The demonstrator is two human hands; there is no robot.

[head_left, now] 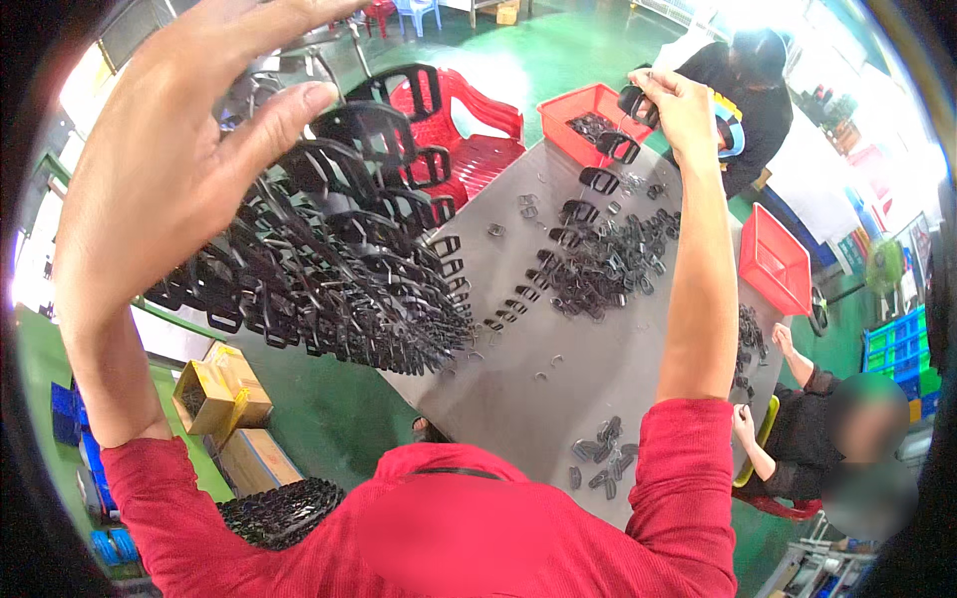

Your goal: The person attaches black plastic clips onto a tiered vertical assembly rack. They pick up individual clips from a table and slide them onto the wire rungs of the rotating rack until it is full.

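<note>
My right hand (684, 112) is raised at the upper right, its fingers pinched on a black plastic buckle (636, 104). From it a line of similar buckles (600, 180), apparently strung on a thin strand, slants down to the left. My left hand (164, 169) is lifted at the upper left, thumb and fingers apart, with nothing seen in it; some fingertips leave the picture. Close beside it hangs a thick cluster of strung black buckles (339, 234), partly behind the hand. A heap of loose buckles (613, 264) lies on the metal table (498, 399).
A red bin (558, 125) with small dark parts is at the table's far end, and another red bin (778, 264) stands at the right. Red plastic chairs (478, 159) are behind the cluster. Cardboard boxes (234, 389) lie lower left. A co-worker (797, 429) sits at the right; another person (748, 100) is beyond.
</note>
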